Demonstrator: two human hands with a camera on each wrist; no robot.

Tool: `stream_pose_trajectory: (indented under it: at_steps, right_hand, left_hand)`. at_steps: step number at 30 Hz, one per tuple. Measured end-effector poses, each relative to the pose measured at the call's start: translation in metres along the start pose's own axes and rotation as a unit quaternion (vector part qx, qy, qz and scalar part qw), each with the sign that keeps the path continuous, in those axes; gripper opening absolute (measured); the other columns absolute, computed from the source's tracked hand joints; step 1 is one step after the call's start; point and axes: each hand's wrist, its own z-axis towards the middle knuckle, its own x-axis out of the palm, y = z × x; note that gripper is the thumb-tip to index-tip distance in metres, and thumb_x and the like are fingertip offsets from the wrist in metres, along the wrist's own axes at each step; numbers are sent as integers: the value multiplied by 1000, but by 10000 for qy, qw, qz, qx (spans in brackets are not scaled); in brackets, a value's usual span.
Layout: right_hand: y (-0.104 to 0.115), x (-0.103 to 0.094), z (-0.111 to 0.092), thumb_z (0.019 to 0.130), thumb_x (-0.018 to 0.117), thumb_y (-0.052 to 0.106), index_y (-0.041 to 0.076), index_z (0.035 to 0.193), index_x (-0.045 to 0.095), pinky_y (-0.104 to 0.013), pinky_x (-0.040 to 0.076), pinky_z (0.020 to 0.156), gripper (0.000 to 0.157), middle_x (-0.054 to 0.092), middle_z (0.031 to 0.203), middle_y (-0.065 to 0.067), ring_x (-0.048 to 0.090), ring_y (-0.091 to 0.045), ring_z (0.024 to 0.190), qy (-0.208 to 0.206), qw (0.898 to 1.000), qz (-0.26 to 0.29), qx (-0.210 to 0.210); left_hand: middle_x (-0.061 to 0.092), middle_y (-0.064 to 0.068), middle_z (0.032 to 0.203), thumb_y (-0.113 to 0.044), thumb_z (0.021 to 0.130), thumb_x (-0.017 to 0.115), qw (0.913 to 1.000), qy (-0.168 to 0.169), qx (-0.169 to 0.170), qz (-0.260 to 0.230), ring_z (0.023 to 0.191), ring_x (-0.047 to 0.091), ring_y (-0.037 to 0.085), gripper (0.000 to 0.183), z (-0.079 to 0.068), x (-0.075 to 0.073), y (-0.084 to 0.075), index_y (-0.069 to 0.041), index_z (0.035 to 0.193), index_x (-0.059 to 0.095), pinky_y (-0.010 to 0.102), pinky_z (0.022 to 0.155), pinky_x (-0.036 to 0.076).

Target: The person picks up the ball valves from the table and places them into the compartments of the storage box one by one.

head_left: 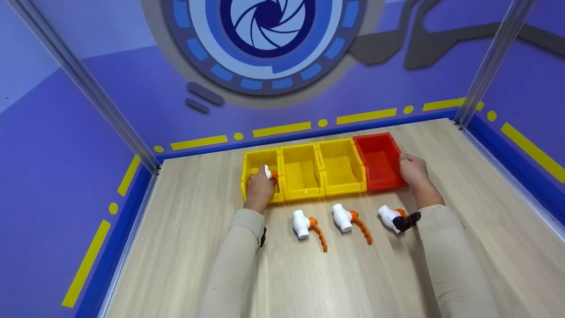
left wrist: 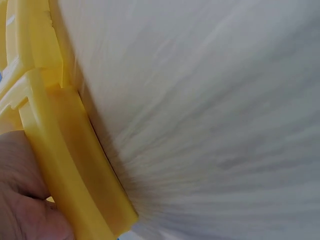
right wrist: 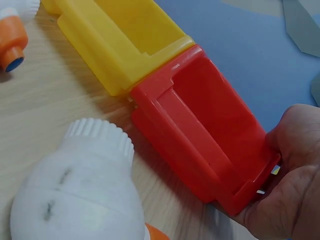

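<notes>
In the head view my left hand reaches into the leftmost yellow bin, its fingers at a white ball valve with an orange handle. The left wrist view shows the curled hand behind that bin's front; the valve is hidden there. My right hand grips the right side wall of the red bin, the thumb over its rim. On the table before the bins lie three more ball valves: one on the left, one in the middle and one on the right, near my right wrist.
Two more yellow bins, one left of centre and one beside the red bin, complete the joined row. A purple back wall rises behind it. Side panels bound the wooden table. A black wrist device partly covers the right valve.
</notes>
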Motion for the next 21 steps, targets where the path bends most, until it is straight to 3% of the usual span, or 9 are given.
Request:
stream_pose_trajectory:
  at_steps: [5,12,16,21]
  right_hand:
    - [1,-1,1,113,28,42,15,165,39,-44,30,126,60,36,168,-14,35,-28,147,19,10000,23,-19]
    - [2,-1,0,113,27,40,16,169,30,-49,21,135,61,25,178,-13,25,-31,161,115,9999,49,-45]
    - [2,-1,0,113,27,40,16,168,33,-49,21,135,60,27,177,-13,26,-31,160,53,10000,9,-60]
    - [2,0,0,114,26,41,16,169,29,-50,22,134,61,30,175,-13,29,-30,155,178,9997,111,89]
  left_hand:
    - [64,24,143,-26,108,63,9991,-71,158,382,121,69,37,68,-3,-3,-1,-17,169,33,50,113,54]
    - [70,24,124,-30,107,64,9952,-313,427,822,108,72,38,57,-10,-9,-3,-6,156,47,48,100,61]
    - [70,26,120,-33,106,66,9905,-517,682,1075,107,72,40,55,-21,-13,-6,0,148,52,50,97,61]
    - [64,26,126,-35,108,63,9914,-635,751,866,115,64,38,53,-43,-21,-12,4,143,57,48,104,56]
